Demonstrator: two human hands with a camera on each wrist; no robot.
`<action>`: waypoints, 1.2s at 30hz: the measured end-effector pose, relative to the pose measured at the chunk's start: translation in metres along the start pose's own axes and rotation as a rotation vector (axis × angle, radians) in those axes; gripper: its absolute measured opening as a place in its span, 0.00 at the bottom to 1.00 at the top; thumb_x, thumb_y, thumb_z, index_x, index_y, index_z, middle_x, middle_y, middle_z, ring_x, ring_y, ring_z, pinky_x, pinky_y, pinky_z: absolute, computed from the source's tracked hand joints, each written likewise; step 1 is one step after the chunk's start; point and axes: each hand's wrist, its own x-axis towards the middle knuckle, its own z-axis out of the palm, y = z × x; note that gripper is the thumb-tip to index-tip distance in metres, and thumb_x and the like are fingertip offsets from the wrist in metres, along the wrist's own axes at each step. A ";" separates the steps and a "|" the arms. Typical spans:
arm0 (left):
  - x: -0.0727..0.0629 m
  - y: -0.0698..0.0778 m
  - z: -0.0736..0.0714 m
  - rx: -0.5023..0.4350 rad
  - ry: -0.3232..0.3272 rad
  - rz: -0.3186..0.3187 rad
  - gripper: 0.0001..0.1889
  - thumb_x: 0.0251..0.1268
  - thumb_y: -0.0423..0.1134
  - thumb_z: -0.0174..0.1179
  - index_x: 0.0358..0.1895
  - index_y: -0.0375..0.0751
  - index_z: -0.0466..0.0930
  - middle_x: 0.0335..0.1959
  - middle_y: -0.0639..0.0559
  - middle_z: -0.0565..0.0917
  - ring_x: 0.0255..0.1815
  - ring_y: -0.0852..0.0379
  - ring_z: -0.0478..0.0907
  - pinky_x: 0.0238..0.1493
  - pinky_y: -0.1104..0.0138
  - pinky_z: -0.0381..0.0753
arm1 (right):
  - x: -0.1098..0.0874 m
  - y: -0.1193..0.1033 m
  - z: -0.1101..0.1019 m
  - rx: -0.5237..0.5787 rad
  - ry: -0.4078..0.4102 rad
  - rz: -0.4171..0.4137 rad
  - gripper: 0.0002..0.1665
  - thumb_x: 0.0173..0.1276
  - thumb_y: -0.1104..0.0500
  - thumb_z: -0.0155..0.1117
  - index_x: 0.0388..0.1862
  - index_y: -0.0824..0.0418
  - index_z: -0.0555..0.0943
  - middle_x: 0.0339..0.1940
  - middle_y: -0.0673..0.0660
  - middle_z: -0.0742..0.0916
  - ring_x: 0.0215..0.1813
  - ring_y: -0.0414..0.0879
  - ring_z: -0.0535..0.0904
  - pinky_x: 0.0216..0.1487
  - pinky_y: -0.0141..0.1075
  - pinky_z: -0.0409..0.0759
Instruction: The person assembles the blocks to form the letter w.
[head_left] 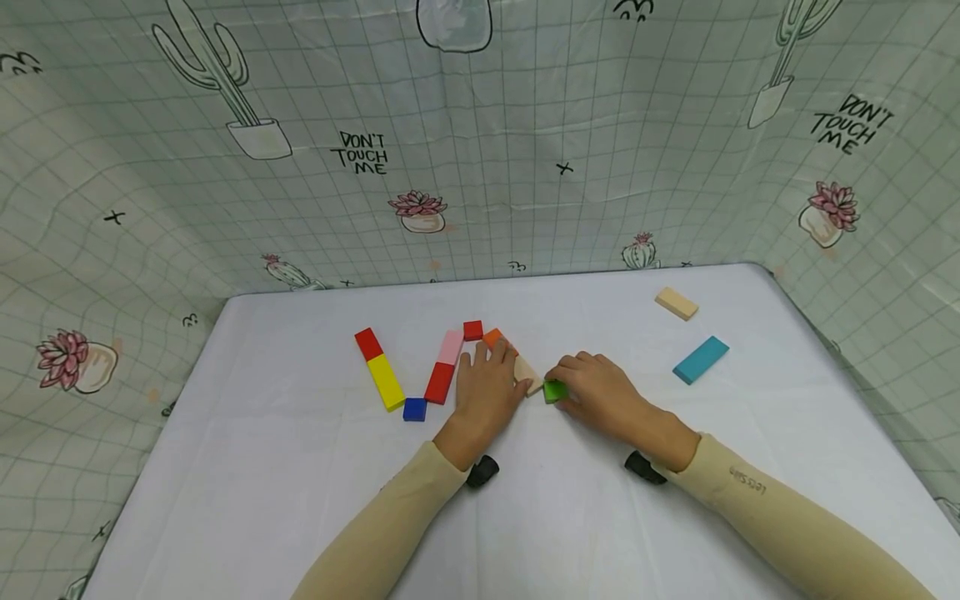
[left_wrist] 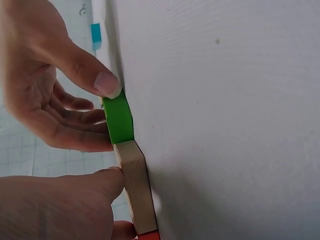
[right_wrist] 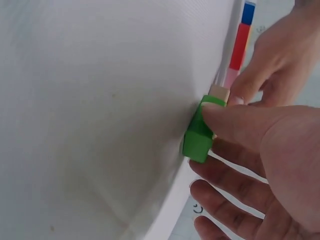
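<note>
My right hand pinches a small green block between thumb and fingers, low on the white table. In the left wrist view the green block meets the end of a plain wooden block. My left hand rests over the slanted pair of the wooden block and an orange block, its fingers spread and its thumb touching the wooden one. These blocks continue a zigzag line with a red cube, a pink block and a red block.
Left in the zigzag are a blue cube, a yellow block and another red block. On the right lie a teal block and a loose wooden block. A patterned cloth hangs behind the table.
</note>
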 end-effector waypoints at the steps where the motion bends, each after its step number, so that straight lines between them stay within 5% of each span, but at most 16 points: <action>1: 0.000 0.000 0.000 0.000 -0.001 -0.001 0.35 0.79 0.62 0.56 0.79 0.44 0.71 0.78 0.50 0.72 0.77 0.46 0.68 0.73 0.50 0.73 | 0.000 0.001 -0.001 0.002 -0.003 0.006 0.21 0.59 0.62 0.84 0.50 0.62 0.89 0.47 0.56 0.90 0.49 0.53 0.84 0.49 0.49 0.84; 17: -0.001 0.001 0.000 -0.002 -0.011 -0.007 0.35 0.79 0.61 0.56 0.79 0.45 0.70 0.79 0.50 0.71 0.78 0.46 0.67 0.75 0.50 0.72 | -0.029 0.040 -0.026 0.052 0.044 0.167 0.27 0.64 0.61 0.80 0.61 0.67 0.84 0.60 0.64 0.86 0.59 0.64 0.82 0.58 0.59 0.81; 26: -0.001 0.000 0.001 -0.004 -0.010 -0.004 0.35 0.79 0.61 0.56 0.79 0.45 0.70 0.79 0.50 0.72 0.77 0.46 0.68 0.74 0.50 0.73 | -0.054 0.075 -0.037 0.023 0.136 0.246 0.32 0.63 0.60 0.79 0.63 0.71 0.81 0.60 0.71 0.83 0.60 0.71 0.78 0.55 0.64 0.77; 36: -0.002 0.001 0.001 -0.007 0.006 -0.001 0.35 0.79 0.61 0.57 0.79 0.45 0.71 0.78 0.49 0.72 0.76 0.46 0.69 0.73 0.51 0.74 | -0.078 0.107 -0.042 0.005 0.123 0.434 0.41 0.64 0.56 0.77 0.69 0.75 0.73 0.66 0.80 0.73 0.62 0.82 0.70 0.59 0.74 0.70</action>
